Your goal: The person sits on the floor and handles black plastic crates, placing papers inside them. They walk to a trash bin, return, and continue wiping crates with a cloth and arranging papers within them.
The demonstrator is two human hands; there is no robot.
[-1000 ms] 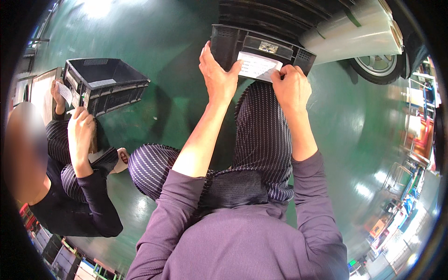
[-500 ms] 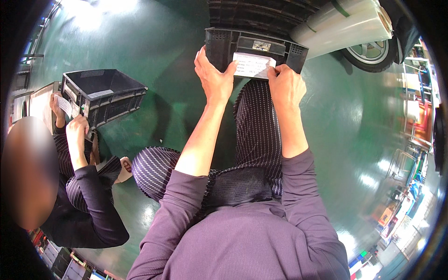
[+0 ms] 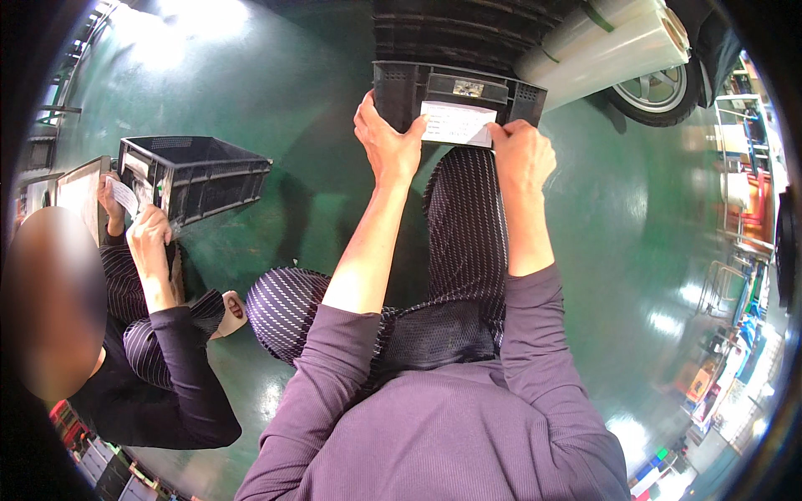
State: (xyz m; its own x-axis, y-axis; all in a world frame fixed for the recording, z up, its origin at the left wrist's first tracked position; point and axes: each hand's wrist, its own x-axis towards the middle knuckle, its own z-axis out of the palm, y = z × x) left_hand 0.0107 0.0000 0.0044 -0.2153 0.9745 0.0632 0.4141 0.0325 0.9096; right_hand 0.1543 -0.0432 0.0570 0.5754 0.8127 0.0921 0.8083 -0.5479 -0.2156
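In front of me is the end wall of a black plastic crate [image 3: 401, 90], with a white printed paper label [image 3: 458, 125] lying against it. My left hand [image 3: 390, 146] spans the wall's left part, its fingers at the crate's left edge and its thumb on the label's left edge. At the label's right edge, my right hand [image 3: 525, 153] is closed, thumb and fingertips pinching or pressing its corner. The crate's small metallic insert [image 3: 468, 88] sits above the label.
A co-worker at left holds a paper slip [image 3: 124, 194] beside another black crate [image 3: 219, 185]. A clear plastic film roll [image 3: 610, 54] lies by my crate, near a wheel [image 3: 656, 90]. Cluttered shelving [image 3: 739, 192] lines the right; the floor [image 3: 618, 242] is green.
The right fingers have shifted slightly along the label's right edge, exposing more of the corner. Crate, label and both hands appear slightly lower in view. The co-worker still holds the slip.
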